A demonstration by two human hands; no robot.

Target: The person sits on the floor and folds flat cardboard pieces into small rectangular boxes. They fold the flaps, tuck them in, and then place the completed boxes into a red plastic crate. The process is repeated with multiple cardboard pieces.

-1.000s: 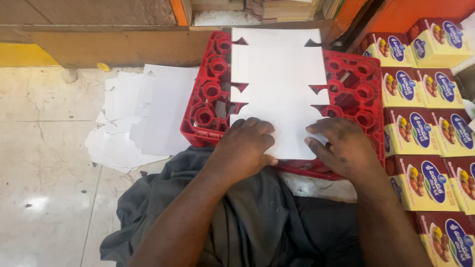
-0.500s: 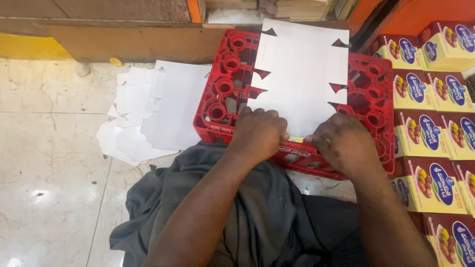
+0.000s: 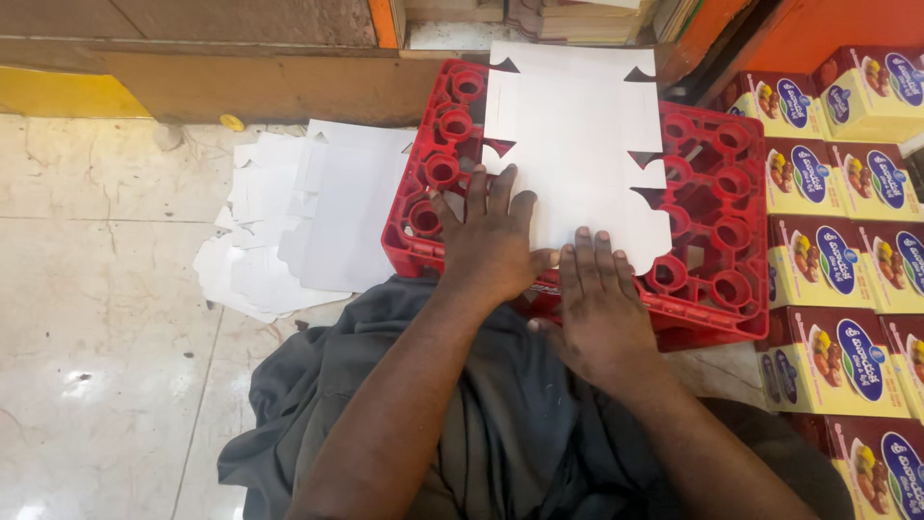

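White card sheet (image 3: 577, 144) lying flat on red crate (image 3: 717, 207). I'm seeing left hand (image 3: 491, 236) and right hand (image 3: 597, 299) now spreading open, pressing near edge, curled half-second ago. Fold seems creased.

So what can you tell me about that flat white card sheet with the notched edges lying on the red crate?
The flat white die-cut card sheet looks like thin cardboard, blank and unfolded, with triangular notches along both long edges. It lies flat across the top of the red plastic bottle crate, its far end over the crate's far rim. The left hand and right hand press palm-down on its near edge.
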